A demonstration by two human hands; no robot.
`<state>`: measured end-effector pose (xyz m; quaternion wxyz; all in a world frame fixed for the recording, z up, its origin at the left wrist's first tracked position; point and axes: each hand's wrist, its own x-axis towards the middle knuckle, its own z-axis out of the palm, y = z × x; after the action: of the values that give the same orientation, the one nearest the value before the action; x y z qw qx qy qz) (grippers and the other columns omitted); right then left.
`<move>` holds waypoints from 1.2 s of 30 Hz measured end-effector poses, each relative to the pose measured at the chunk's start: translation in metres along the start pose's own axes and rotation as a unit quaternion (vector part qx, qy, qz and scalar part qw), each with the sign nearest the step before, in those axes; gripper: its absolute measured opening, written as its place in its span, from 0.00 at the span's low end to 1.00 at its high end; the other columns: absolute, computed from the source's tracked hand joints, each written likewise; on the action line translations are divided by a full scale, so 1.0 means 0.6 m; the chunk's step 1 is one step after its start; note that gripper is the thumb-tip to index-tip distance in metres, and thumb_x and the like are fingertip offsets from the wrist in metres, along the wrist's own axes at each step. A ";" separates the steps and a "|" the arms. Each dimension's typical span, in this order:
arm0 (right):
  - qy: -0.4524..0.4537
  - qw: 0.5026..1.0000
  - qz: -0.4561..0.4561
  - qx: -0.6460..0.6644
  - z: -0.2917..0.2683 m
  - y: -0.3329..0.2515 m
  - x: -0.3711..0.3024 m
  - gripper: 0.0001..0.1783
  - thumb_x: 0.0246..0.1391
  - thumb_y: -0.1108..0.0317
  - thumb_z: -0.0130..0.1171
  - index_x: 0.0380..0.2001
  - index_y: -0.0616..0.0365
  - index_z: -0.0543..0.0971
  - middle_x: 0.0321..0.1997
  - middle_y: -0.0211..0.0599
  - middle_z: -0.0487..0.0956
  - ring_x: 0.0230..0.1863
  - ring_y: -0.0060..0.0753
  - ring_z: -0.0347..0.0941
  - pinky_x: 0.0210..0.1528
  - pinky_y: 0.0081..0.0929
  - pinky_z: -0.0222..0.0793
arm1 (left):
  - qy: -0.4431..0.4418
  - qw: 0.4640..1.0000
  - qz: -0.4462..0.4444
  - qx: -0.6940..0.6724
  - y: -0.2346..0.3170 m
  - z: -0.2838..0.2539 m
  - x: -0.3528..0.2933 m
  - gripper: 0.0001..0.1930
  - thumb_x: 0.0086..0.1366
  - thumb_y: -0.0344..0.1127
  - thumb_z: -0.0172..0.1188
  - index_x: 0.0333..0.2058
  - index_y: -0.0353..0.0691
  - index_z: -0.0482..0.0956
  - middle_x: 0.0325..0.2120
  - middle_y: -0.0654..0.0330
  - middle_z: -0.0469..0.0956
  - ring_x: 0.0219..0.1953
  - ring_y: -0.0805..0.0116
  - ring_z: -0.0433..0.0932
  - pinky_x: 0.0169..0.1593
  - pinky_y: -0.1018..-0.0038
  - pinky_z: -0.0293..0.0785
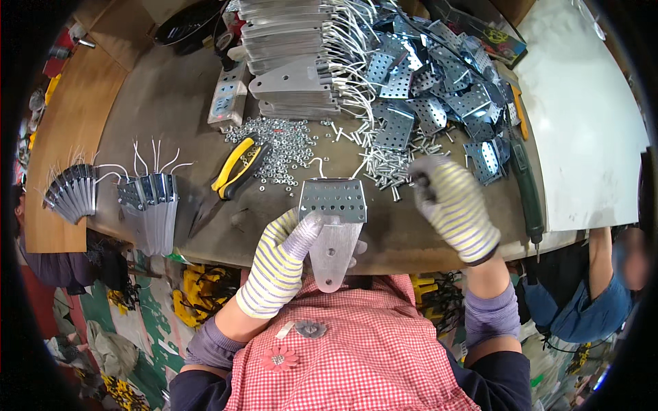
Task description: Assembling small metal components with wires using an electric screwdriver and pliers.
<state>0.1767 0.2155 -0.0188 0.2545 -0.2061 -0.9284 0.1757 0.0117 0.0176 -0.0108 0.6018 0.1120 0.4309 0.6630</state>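
From where I stand, the left hand [274, 267] has its grip clamped on a tapered metal piece [334, 240], held over the middle of the desk's [151, 103] near edge. Its thumb presses by the lower left corner of the perforated plate [334, 198] at the wide end, probably to keep the two from slipping apart. That end faces the far edge, which leaves the white wires [317, 162] clear of the palm. The right hand [458, 209] hovers near the loose screws [387, 169], fingers curled; I can't tell whether its grip has closed on anything. Screws and nuts [281, 147] lie heaped farther back, seemingly for an easy reach. The green driver [525, 185] lies toward the right edge, handy to that side, I'd guess, and pliers [236, 166] rest just left of the nuts.
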 end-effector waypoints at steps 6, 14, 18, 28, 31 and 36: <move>-0.019 0.999 -0.008 0.042 -0.031 0.041 0.014 0.14 0.42 0.80 0.58 0.34 0.53 0.76 0.31 0.41 0.77 0.32 0.43 0.76 0.34 0.34 0.73 | 0.016 1.000 -0.006 -0.016 0.003 -0.008 0.000 0.22 0.67 0.42 0.55 0.51 0.29 0.71 0.41 0.46 0.79 0.38 0.51 0.82 0.41 0.63 0.82; -0.113 0.979 -0.044 -0.161 -0.018 0.045 -0.007 0.16 0.44 0.77 0.59 0.40 0.55 0.74 0.40 0.42 0.77 0.44 0.50 0.74 0.47 0.41 0.70 | 0.022 1.000 0.005 0.013 0.004 0.001 0.002 0.20 0.68 0.41 0.54 0.51 0.30 0.71 0.41 0.48 0.79 0.37 0.52 0.82 0.39 0.65 0.82; -0.038 0.989 -0.102 -0.103 -0.010 0.048 0.007 0.18 0.40 0.75 0.59 0.40 0.55 0.74 0.34 0.45 0.78 0.33 0.43 0.76 0.33 0.36 0.72 | 0.028 0.998 0.022 0.043 0.002 0.003 0.004 0.20 0.67 0.40 0.54 0.50 0.29 0.72 0.39 0.49 0.79 0.36 0.54 0.82 0.39 0.67 0.81; -0.039 0.806 0.185 0.561 0.011 -0.076 -0.017 0.22 0.46 0.82 0.60 0.45 0.56 0.70 0.37 0.26 0.72 0.36 0.14 0.69 0.38 0.14 0.68 | 0.103 0.951 0.144 0.252 -0.011 0.008 0.016 0.12 0.66 0.36 0.57 0.41 0.32 0.80 0.31 0.60 0.82 0.33 0.80 0.76 0.38 0.80 0.73; -0.025 0.857 0.171 0.485 0.013 -0.082 -0.014 0.19 0.47 0.83 0.56 0.44 0.59 0.72 0.38 0.31 0.75 0.40 0.18 0.74 0.42 0.19 0.72 | 0.125 0.929 0.175 0.302 -0.018 0.013 0.015 0.11 0.65 0.35 0.57 0.39 0.32 0.80 0.29 0.61 0.82 0.32 0.81 0.75 0.36 0.80 0.73; -0.011 0.960 0.085 0.267 0.003 -0.104 -0.008 0.18 0.46 0.83 0.58 0.44 0.61 0.73 0.32 0.35 0.77 0.32 0.24 0.76 0.35 0.22 0.73 | 0.126 0.878 0.210 0.412 -0.015 0.014 0.009 0.10 0.63 0.34 0.58 0.38 0.33 0.81 0.25 0.63 0.81 0.28 0.81 0.74 0.33 0.80 0.71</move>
<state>0.1612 0.1598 0.0048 0.2742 -0.2072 -0.8295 0.4403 0.0223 0.0250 -0.0141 0.2881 0.3533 0.7037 0.5449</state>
